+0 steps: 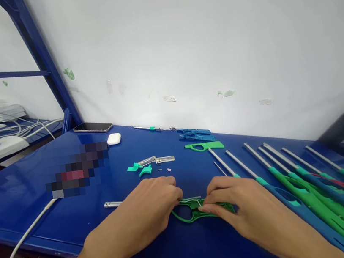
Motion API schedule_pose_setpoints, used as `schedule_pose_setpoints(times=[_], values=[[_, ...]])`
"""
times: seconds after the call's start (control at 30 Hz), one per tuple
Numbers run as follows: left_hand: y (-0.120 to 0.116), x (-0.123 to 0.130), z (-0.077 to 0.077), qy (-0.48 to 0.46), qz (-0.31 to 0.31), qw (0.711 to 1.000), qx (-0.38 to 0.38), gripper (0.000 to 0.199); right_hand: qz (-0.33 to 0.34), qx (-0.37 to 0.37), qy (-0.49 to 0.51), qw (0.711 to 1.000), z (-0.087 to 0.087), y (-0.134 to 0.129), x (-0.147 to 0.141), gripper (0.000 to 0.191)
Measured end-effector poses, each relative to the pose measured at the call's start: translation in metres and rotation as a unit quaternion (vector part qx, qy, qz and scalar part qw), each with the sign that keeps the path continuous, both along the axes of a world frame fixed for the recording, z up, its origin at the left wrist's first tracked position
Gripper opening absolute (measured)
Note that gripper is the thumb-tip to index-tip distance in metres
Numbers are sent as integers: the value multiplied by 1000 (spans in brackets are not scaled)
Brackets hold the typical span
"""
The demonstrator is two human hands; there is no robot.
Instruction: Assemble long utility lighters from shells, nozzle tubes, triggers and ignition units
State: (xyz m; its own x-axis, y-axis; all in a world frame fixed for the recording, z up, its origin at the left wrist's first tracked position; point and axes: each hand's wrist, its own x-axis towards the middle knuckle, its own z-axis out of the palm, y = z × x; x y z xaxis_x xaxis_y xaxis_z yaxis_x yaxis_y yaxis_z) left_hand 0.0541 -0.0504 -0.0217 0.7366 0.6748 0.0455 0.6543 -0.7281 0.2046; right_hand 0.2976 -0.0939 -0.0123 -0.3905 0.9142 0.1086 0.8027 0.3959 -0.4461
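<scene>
A green half shell of a long-neck lighter (pixel 183 218) lies on the table with its inside facing up. My left hand (pixel 152 202) is closed around its narrow left end; what the fingertips touch is hidden. A metal lighter tube (pixel 112 204) pokes out to the left behind that wrist. My right hand (pixel 233 199) pinches over the middle of the shell, where a thin pale wire (pixel 196 200) runs to the fingertips. Beyond the hands lie teal triggers (pixel 146 170), clear fuel tanks (pixel 165 159) and another green half shell (pixel 204 146).
Several assembled lighters (pixel 313 199) lie side by side at the right. Blue half shells (pixel 195 134) and a thin metal tube (pixel 143 128) are near the wall. A phone (pixel 93 127), a white earbud case (pixel 114 139) and a blurred object with a white cable (pixel 30 236) occupy the left.
</scene>
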Motion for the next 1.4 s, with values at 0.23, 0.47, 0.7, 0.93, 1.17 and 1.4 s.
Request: schedule_pose_setpoints(times=[0.23,0.47,0.7,0.93,1.17,1.4], values=[[-1,-1,-4,-4,0,1000,-1,35,17,-5,-16,1000,0,-2,-1,15],[-2,0,-1,-10,1,1000,0,35,10,-23,-21,999,2,-2,-5,15],[10,-8,9,-30,20,999,15,19,-5,-50,-14,999,-1,3,-4,14],[54,-62,10,-13,194,976,98,30,-12,-54,-8,998,-2,3,-4,16],[63,-67,8,26,227,972,59,23,-12,-57,-8,998,-2,4,-3,17],[50,-58,21,-1,233,971,42,22,-11,-49,-13,999,-3,2,-3,16]])
